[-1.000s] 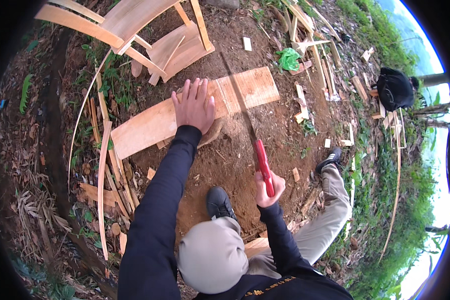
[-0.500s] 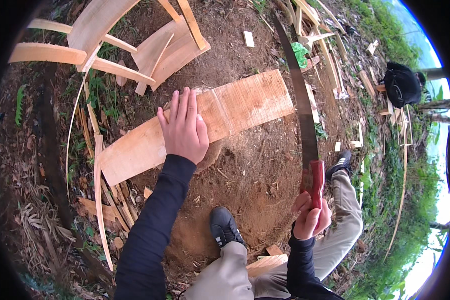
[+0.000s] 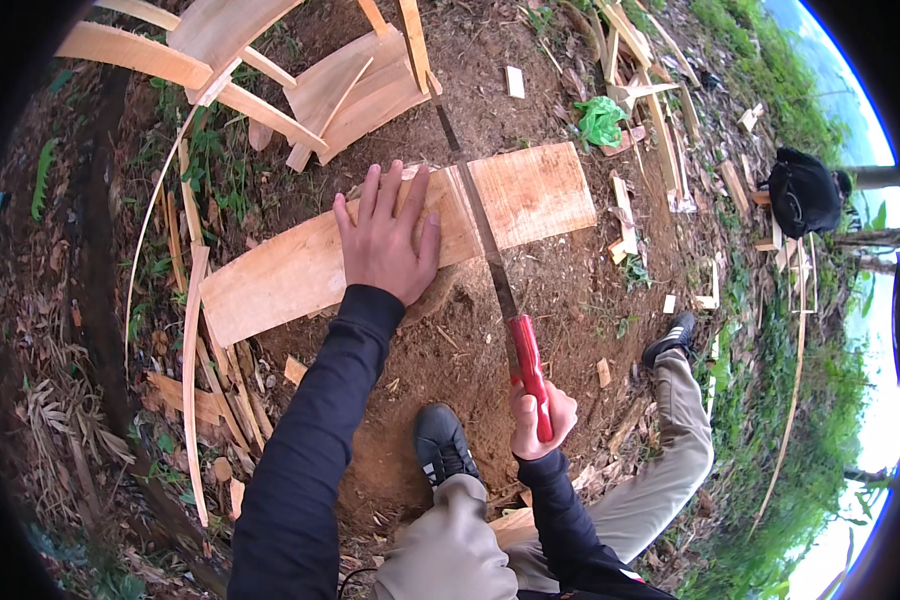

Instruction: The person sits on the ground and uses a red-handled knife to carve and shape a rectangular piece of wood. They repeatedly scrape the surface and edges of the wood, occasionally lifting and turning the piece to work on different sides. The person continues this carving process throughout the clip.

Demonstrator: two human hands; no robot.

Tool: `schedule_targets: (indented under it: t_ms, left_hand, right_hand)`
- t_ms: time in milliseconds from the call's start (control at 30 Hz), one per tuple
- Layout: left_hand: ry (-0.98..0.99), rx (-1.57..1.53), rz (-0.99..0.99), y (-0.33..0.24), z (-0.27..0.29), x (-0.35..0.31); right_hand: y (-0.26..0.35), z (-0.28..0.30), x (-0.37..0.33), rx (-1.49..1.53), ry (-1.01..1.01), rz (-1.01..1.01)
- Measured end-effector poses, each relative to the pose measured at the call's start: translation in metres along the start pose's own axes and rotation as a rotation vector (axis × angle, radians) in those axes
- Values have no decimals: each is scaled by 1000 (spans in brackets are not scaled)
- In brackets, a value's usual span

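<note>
A wide, pale wooden board [image 3: 275,285] lies slantwise across the middle, its right end farther away. My left hand [image 3: 390,238] rests flat on top of it, fingers apart and pointing away from me. To the right of that hand, the long dark blade of a handsaw [image 3: 483,222] passes across the board, close along a pale line over its width. My right hand [image 3: 547,420] is closed around the saw's red handle [image 3: 528,350], on the near side of the board. Whether the teeth are in the wood, I cannot tell. Part of the board is hidden under my left hand.
A wooden frame with curved slats [image 3: 145,52] stands at the far left. Thin wood strips [image 3: 192,400] lie near the board's left end. My shoes [image 3: 442,445] are on bare dirt. Beyond are a green plastic bag [image 3: 600,122], scrap wood [image 3: 658,130] and a black backpack [image 3: 805,192].
My right hand has brought the saw leftward, from beyond the board's right end to across the board. My left hand has shifted slightly right along the wood, staying flat.
</note>
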State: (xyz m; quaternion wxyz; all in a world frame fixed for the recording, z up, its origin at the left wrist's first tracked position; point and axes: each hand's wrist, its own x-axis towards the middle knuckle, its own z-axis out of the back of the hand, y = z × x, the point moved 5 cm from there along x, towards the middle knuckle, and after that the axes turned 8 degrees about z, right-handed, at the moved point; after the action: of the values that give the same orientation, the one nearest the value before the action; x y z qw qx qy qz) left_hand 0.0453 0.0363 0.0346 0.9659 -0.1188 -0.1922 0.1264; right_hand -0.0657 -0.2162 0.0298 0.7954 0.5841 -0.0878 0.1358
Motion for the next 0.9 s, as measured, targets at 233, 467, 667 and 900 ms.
schedule_targets:
  t_ms: [233, 467, 667, 900]
  left_hand:
    - [1, -15, 4, 0, -1, -1]
    - [0, -9, 7, 0, -2, -1]
    - [-8, -10, 0, -1, -1, 1]
    - [-54, -15, -18, -1, -2, -3]
  right_hand:
    - [1, -9, 1, -14, 34, -16]
    - [8, -12, -1, 27, -4, -3]
    - [20, -15, 8, -35, 19, 12]
    - [14, -22, 8, -60, 18, 11]
